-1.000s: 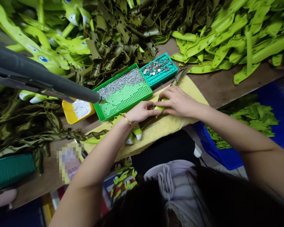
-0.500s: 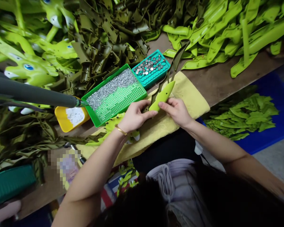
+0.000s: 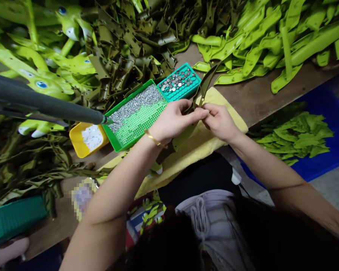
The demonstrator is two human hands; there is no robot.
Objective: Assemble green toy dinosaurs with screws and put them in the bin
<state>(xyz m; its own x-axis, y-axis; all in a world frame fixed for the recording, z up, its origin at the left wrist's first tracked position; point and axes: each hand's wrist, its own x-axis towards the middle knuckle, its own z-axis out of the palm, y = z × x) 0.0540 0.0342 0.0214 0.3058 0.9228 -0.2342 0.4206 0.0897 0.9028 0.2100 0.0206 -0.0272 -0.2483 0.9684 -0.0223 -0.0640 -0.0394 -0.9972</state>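
pinched close together, the left hand (image 3: 172, 122) and right hand (image 3: 220, 122) meet over a yellow cloth (image 3: 217, 98), their fingers closed on an olive strap (image 3: 205, 84). the grip looks firm, with the fingertips of both hands almost touching at the centre. the strap's upper end rises past the cloth's far edge beside a teal tray (image 3: 175, 73) of silver studs (image 3: 176, 81), and its lower end runs down beneath the left wrist, just above the cloth.

half a second ago, the hands stood further apart with a bright green piece showing between them. they have since drawn in, and the fingers now cover that spot, so i cannot tell where the piece lies. a green tray (image 3: 130, 97) of rivets (image 3: 135, 107) sits just left of the left hand, with a grey sleeved tool (image 3: 45, 101) reaching its corner.
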